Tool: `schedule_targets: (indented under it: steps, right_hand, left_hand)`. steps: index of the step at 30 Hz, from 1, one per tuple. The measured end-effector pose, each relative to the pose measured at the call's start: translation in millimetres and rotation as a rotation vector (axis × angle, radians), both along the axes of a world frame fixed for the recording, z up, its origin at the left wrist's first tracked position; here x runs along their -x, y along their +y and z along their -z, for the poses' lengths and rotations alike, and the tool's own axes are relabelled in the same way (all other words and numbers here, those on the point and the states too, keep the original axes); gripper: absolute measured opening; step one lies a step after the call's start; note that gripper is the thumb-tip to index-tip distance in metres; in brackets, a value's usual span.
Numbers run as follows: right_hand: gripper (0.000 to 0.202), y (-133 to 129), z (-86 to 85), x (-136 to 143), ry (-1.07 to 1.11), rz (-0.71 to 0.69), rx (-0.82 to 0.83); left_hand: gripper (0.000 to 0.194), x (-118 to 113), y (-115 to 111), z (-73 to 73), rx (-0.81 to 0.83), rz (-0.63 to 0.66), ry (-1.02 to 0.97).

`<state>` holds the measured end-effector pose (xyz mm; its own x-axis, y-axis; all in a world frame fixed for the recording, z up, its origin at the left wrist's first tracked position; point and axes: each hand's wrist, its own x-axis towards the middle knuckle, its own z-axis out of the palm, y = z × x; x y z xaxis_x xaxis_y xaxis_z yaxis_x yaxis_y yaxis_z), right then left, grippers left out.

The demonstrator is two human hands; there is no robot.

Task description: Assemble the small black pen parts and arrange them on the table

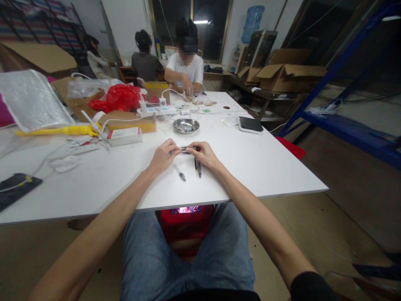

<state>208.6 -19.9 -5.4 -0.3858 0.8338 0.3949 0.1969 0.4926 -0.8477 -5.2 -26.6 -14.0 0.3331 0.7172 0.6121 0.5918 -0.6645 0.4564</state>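
Centre of frame: left hand [163, 155] and right hand [205, 154] pinching opposite ends of a small dark device [186, 149], each grip closed on it just above the white counter [250, 167]. Two pens [198, 167] lying below the hands. Steel dish [186, 125] just beyond.

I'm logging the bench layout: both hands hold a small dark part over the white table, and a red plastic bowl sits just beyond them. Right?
Not quite. In the head view the bowl beyond the left hand and right hand is shiny metal, not red plastic. The rest stands.
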Motion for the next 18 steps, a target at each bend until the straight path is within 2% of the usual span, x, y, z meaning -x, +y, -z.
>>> schedule_targets:
  steps: [11,15,16,18]
  right_hand:
    - [0.052,-2.6,-4.0,-1.7,-0.087,-0.002,0.001]
    - [0.050,-2.0,-4.7,-2.1,-0.094,0.024,-0.038]
    - [0.048,-1.5,-5.3,-2.7,-0.090,0.050,-0.058]
    - [0.044,-0.1,-7.3,-4.8,-0.063,0.143,-0.099]
  left_hand:
    - [0.017,-0.9,-4.8,3.3,-0.058,-0.006,0.009]
    - [0.017,-1.4,-6.3,-14.8,-0.113,-0.045,0.087]
    - [0.021,4.5,-12.2,-21.4,-0.160,-0.084,0.090]
    - [0.029,27.6,-36.5,-30.9,-0.307,-0.260,-0.029]
